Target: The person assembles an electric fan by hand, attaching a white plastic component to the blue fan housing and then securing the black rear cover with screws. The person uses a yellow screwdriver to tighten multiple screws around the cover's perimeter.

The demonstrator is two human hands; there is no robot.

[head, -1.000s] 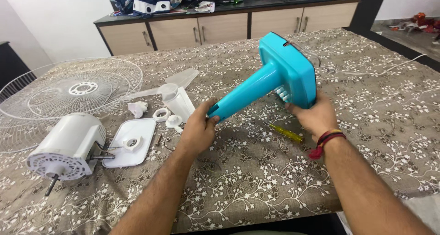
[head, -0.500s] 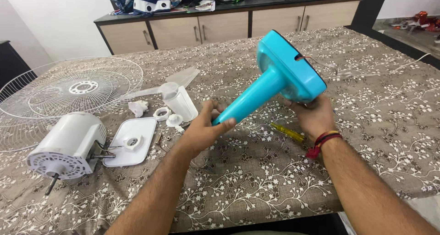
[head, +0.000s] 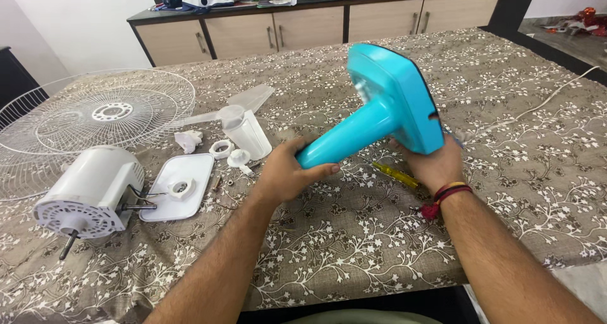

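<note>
Left hand (head: 288, 172) is gripping the turquoise fan stand (head: 379, 112) by its neck; right hand (head: 433, 166) is cupping its base; white motor (head: 88, 194), grille (head: 95, 118) and blade (head: 243, 103) are lying detached at left on the worktop (head: 354, 235).

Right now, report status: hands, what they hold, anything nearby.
Left hand grips neck of turquoise plastic fan stand; right hand supports its base. Yellow screwdriver lies beneath.

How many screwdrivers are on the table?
1. The yellow screwdriver lies on the tablecloth just below the blue fan base, between both hands; others may be hidden.
</note>
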